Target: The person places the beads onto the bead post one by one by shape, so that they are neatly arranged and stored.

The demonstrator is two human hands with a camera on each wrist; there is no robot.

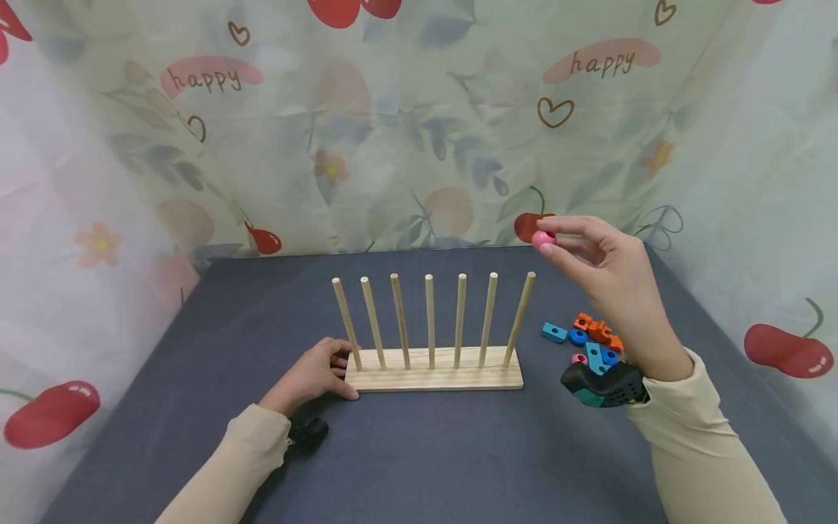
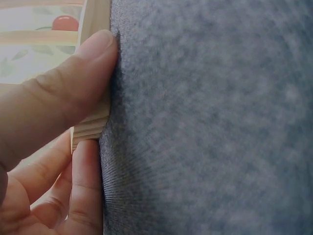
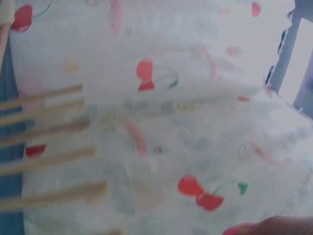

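A wooden peg stand with several upright dowels sits on the dark table. My left hand holds its left end. In the left wrist view the thumb lies along the front edge of the base, with fingers against the end face. Up beyond the rightmost dowel, my right hand pinches a pink bead between thumb and fingertips. The right wrist view catches only a sliver of the pink bead beside a fingertip, and blurred dowels on the left.
Right of the stand lies a loose cluster of pieces: orange blocks, light-blue blocks, blue round beads and another pink bead. The right forearm reaches over this cluster. A printed curtain encloses the table at the back and sides.
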